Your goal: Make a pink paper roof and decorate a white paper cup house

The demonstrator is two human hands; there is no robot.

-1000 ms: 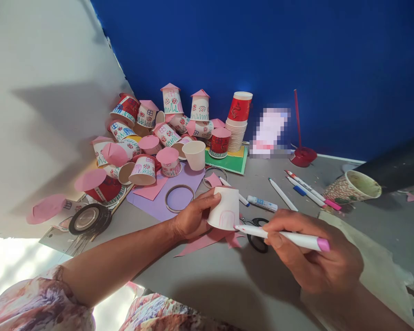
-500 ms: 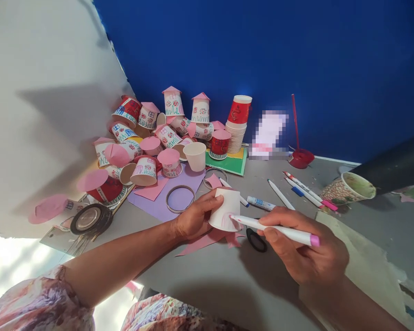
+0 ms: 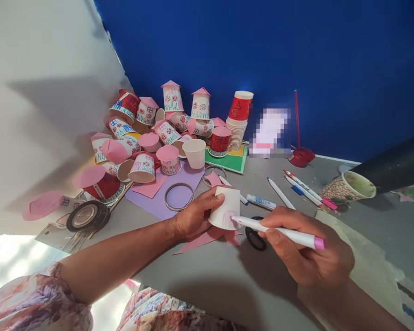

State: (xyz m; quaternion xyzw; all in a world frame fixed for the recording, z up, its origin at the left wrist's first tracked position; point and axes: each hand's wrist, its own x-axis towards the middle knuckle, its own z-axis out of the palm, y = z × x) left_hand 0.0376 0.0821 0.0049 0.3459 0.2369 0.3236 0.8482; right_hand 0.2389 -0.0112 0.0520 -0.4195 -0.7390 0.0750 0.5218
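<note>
**Pink door drawn on upturned cup: hands and bench as found**

The left hand (image 3: pixel 193 216) grasps a white cup (image 3: pixel 226 208) held upside down, thumb lying along its upper wall, the other fingers hidden behind it. The cup sits near the middle of the grey table (image 3: pixel 210 280), just above some pink scraps (image 3: pixel 210 235). A pink arched outline shows on the cup's near wall.

The right hand (image 3: pixel 308 255) is closed round a marker (image 3: pixel 279 231) in a writing grip. The marker has a white barrel and a pink end cap; its tip touches the cup's lower wall at the arch. Scissors (image 3: pixel 254 238) lie on the table just under the marker, partly hidden by the right hand.

At 11 o'clock from the cup lies a metal ring (image 3: pixel 178 196) on purple paper (image 3: pixel 158 202). Farther out at 11 o'clock is a heap of decorated cups (image 3: pixel 152 138) with pink roofs, some upright, some toppled. At 12 o'clock stands a cup stack (image 3: pixel 239 122), topped by a red cup. A plain cup (image 3: pixel 196 153) stands upright between heap and stack. At 2 o'clock several pens (image 3: pixel 296 186) lie loose. At 3 o'clock a patterned cup (image 3: pixel 348 186) lies tilted on its side. A tape roll (image 3: pixel 87 216) lies at 9 o'clock.
</note>
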